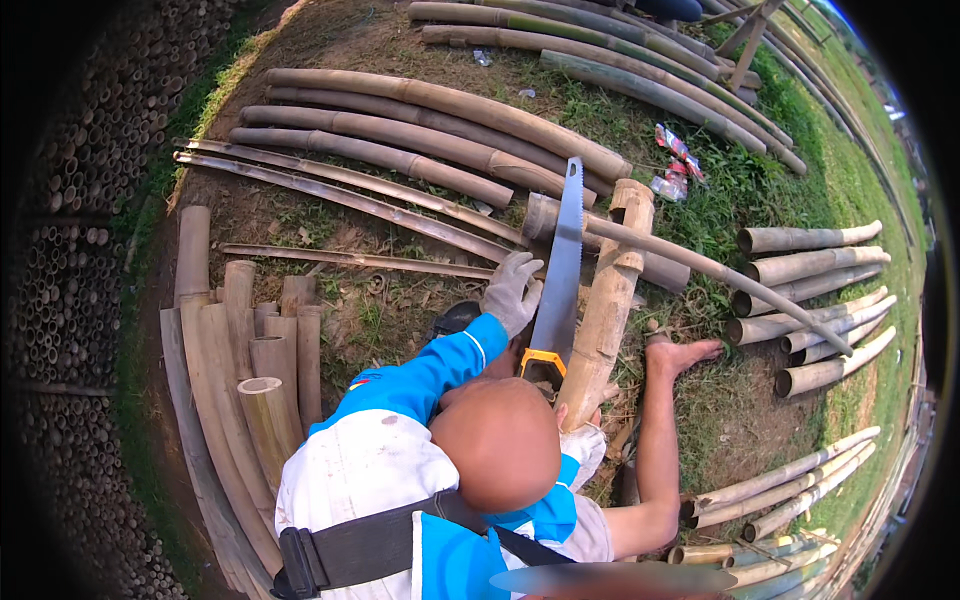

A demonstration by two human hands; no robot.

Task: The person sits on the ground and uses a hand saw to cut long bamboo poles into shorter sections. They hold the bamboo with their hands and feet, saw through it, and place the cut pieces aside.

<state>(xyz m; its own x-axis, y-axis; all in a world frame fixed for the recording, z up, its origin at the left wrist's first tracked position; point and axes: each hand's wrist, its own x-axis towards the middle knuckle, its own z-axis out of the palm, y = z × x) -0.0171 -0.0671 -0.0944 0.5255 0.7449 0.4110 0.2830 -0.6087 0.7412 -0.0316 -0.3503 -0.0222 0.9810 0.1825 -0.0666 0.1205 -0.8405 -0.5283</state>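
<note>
A hand saw (560, 270) with a yellow and black handle lies along a short, thick bamboo piece (608, 300), its blade pointing away from me. My left hand (510, 292), in a white glove on a blue sleeve, grips the blade's left edge near the middle. My right hand (585, 448), also gloved, holds the near end of the bamboo piece, partly hidden by a head. The bamboo piece leans across a thin grey pole (720, 275). A bare foot (685, 353) rests on the ground just right of the bamboo piece.
Long bamboo poles (420, 135) lie on the dirt ahead, and more (640, 60) further back. Cut bamboo sections (255, 350) are stacked at the left and others (810, 300) at the right. Stacked bamboo ends (70, 270) form a wall at the far left. Litter (675, 165) lies on the grass.
</note>
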